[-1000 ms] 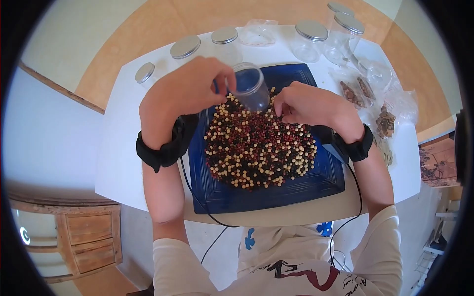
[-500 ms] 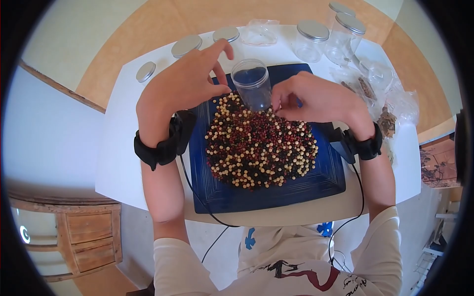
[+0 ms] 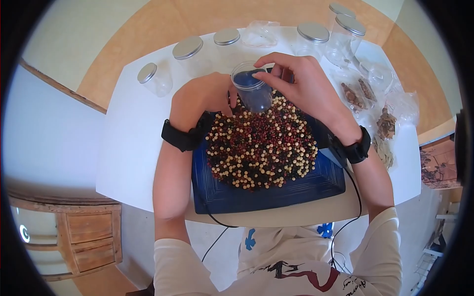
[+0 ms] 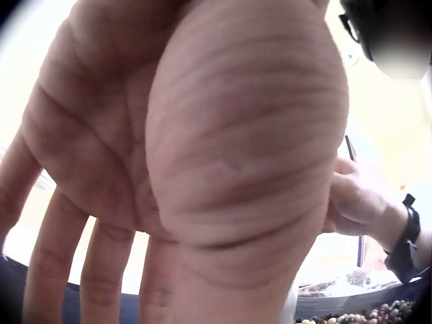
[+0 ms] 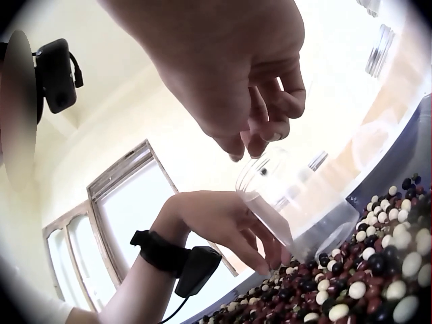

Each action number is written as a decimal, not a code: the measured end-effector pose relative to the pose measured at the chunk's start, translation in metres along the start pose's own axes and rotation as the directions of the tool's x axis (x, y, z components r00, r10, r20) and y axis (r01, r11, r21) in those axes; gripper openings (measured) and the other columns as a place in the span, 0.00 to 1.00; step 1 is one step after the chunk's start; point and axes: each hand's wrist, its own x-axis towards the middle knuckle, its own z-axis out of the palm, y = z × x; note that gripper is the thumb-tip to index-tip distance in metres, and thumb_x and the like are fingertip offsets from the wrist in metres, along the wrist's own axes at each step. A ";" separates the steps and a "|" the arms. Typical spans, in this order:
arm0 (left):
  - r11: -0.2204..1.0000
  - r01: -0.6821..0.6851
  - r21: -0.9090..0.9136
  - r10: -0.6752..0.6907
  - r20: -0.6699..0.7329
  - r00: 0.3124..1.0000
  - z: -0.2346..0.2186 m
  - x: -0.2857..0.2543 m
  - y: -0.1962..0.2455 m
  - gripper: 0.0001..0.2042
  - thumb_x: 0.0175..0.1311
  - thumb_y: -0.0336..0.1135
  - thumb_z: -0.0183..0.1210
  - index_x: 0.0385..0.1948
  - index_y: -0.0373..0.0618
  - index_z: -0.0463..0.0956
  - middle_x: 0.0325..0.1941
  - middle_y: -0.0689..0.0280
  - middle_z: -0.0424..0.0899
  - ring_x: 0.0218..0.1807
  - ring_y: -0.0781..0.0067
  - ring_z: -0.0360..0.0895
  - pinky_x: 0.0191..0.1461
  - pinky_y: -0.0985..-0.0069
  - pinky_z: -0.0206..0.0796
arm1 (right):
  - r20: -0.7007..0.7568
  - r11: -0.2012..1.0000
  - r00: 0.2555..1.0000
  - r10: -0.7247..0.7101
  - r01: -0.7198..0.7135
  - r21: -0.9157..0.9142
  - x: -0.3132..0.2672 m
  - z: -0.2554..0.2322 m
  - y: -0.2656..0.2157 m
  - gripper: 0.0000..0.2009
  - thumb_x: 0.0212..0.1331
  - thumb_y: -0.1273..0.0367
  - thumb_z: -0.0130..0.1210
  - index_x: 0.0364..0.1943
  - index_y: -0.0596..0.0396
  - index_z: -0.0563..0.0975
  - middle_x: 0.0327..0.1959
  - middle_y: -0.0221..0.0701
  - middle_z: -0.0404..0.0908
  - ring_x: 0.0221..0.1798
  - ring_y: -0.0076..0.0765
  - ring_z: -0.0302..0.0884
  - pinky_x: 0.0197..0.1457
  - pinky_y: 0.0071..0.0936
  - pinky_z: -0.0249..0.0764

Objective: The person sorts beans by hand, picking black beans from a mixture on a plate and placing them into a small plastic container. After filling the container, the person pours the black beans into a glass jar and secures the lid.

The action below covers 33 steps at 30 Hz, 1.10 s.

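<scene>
A clear open plastic jar (image 3: 252,91) stands on the heap of mixed beans (image 3: 261,143), black, dark red and cream, on a dark blue square tray (image 3: 266,200). My right hand (image 3: 308,86) is over the jar's mouth, with thumb and index fingertips apart at the rim. In the right wrist view a small dark bean (image 5: 264,172) shows at the mouth, below those fingertips. To the left of the jar, my left hand (image 3: 200,98) reaches down to the heap's far left edge. Its fingers (image 4: 104,270) extend straight downward in the left wrist view; the thumb's tip is hidden.
Clear jars with silver lids line the table's far side, among them a small jar (image 3: 157,81) at the left and a taller jar (image 3: 340,44) at the right. Plastic bags of dried pieces (image 3: 386,123) lie to the right. Wrist-camera cables (image 3: 356,192) hang over the near edge.
My right hand has risen from the beans to the jar's mouth. My left hand has come down from beside the jar's rim to the heap, its spread fingers now pointing down.
</scene>
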 end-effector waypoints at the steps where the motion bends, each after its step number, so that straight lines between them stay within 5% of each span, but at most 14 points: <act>1: 0.999 -0.005 -0.044 0.007 0.036 0.999 0.001 0.003 -0.001 0.10 0.45 0.30 0.76 0.31 0.48 0.87 0.34 0.61 0.90 0.41 0.54 0.87 0.41 0.63 0.76 | -0.006 1.000 1.000 -0.008 0.008 0.011 0.001 0.000 0.001 0.10 0.67 0.63 0.68 0.47 0.51 0.87 0.21 0.35 0.81 0.24 0.41 0.80 0.31 0.36 0.74; 3: 0.998 0.003 -0.059 -0.002 0.022 1.000 0.005 0.003 -0.003 0.09 0.44 0.30 0.76 0.29 0.48 0.87 0.32 0.61 0.89 0.40 0.55 0.87 0.41 0.63 0.76 | -0.012 1.000 1.000 -0.017 0.017 0.023 0.001 -0.003 0.000 0.11 0.66 0.63 0.68 0.48 0.50 0.87 0.22 0.35 0.82 0.25 0.43 0.82 0.32 0.36 0.75; 5: 0.997 0.010 -0.074 -0.009 0.008 1.000 0.006 0.003 -0.003 0.09 0.44 0.30 0.76 0.27 0.47 0.87 0.31 0.60 0.89 0.40 0.55 0.87 0.40 0.63 0.76 | 0.201 0.999 0.978 0.051 -0.051 -0.007 0.000 -0.010 -0.003 0.11 0.65 0.64 0.69 0.47 0.49 0.87 0.27 0.35 0.86 0.30 0.45 0.84 0.34 0.38 0.77; 8: 0.999 0.039 -0.026 -0.038 0.030 0.999 0.004 0.004 -0.001 0.07 0.45 0.31 0.75 0.26 0.47 0.87 0.30 0.60 0.89 0.38 0.55 0.87 0.40 0.63 0.76 | 0.242 0.997 0.970 -0.010 0.028 -0.070 -0.002 -0.005 0.009 0.10 0.63 0.65 0.69 0.46 0.49 0.87 0.30 0.35 0.87 0.34 0.46 0.86 0.37 0.40 0.78; 30: 0.997 0.074 -0.015 -0.073 0.076 0.994 -0.022 -0.006 0.004 0.08 0.53 0.36 0.73 0.33 0.48 0.91 0.33 0.63 0.91 0.37 0.61 0.88 0.40 0.66 0.76 | 0.123 0.976 0.992 -0.011 0.038 -0.215 -0.003 -0.006 0.010 0.08 0.65 0.66 0.66 0.44 0.53 0.85 0.32 0.37 0.89 0.39 0.53 0.87 0.42 0.46 0.80; 33: 0.997 0.081 -0.008 -0.080 0.082 0.993 -0.022 -0.007 0.007 0.08 0.53 0.37 0.73 0.34 0.48 0.91 0.34 0.63 0.91 0.37 0.60 0.88 0.40 0.65 0.76 | 0.050 0.968 0.997 -0.058 0.068 -0.240 -0.004 -0.004 0.016 0.08 0.66 0.67 0.67 0.44 0.52 0.84 0.31 0.36 0.86 0.33 0.49 0.84 0.39 0.40 0.77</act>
